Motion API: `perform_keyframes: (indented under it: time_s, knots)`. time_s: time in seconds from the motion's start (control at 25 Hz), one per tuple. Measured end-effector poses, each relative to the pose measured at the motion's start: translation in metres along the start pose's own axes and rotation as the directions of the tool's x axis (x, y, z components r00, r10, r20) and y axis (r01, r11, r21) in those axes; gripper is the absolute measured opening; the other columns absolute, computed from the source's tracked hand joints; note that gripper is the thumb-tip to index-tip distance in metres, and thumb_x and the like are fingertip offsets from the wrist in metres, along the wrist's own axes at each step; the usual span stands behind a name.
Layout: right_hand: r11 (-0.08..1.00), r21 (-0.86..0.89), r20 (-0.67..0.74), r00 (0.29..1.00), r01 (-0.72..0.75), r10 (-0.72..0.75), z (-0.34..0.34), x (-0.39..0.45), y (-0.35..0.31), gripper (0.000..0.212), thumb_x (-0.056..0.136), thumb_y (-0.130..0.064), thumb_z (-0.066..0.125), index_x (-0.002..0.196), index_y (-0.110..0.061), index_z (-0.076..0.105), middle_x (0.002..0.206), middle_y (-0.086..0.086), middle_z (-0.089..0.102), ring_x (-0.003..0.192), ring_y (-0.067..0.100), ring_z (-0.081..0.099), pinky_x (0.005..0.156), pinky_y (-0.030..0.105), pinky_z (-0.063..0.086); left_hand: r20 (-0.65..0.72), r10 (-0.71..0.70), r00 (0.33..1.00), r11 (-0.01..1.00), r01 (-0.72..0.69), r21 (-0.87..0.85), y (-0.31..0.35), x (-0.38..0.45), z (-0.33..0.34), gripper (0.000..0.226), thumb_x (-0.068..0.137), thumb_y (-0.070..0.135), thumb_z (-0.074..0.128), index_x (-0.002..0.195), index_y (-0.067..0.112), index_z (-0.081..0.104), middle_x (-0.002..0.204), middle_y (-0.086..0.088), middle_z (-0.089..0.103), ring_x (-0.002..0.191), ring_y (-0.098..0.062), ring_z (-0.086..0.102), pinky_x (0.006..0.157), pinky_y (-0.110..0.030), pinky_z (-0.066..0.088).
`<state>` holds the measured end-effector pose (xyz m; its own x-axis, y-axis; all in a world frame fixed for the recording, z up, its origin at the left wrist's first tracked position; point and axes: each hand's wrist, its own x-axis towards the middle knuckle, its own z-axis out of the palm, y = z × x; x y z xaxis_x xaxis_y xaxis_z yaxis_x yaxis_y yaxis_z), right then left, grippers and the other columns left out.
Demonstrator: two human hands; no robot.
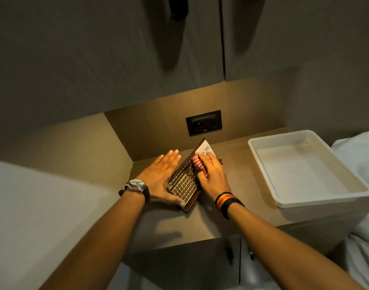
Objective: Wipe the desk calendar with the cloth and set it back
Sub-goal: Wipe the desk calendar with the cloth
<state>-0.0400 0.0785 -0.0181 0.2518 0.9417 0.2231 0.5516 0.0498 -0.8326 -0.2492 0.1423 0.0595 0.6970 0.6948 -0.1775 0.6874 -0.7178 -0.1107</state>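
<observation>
1. so the desk calendar (184,185) is on the counter (231,197), between the two hands, below the wall socket (203,123) and well left of the white tray (305,168); it looks propped at a slant rather than flat, though I can't tell if its near edge is on the counter or lifted

2. left hand (158,178) is spread nearly flat, fingers straight, palm against the calendar's left side with the thumb hooked at the near corner; my guess is it's a brace so the thing doesn't slide while being rubbed

3. right hand (212,174) is curled around a bunched red-and-white cloth (198,164), pressing it onto the face; mid-wipe I'd say, setting it back still to do

4. long axis runs from near-left to far-right; the grid end points toward the person, the white note end toward the back wall
</observation>
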Motion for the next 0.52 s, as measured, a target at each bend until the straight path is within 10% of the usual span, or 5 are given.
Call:
perform_keyframes:
  time_s: [0.52]
  knots:
    - [0.99, 0.129, -0.113, 0.991, -0.058, 0.073, 0.039, 0.016, 0.017, 0.065, 0.098, -0.01, 0.053, 0.157, -0.032, 0.039, 0.162, 0.001, 0.034, 0.147, 0.022, 0.038, 0.117, 0.043, 0.042, -0.033, 0.01, 0.999, 0.954, -0.02, -0.3, 0.016, 0.019, 0.017, 0.166, 0.048, 0.052, 0.098, 0.159, 0.022, -0.021, 0.168, 0.0, -0.025, 0.154, -0.019, -0.022, 0.124, -0.036, 0.006]
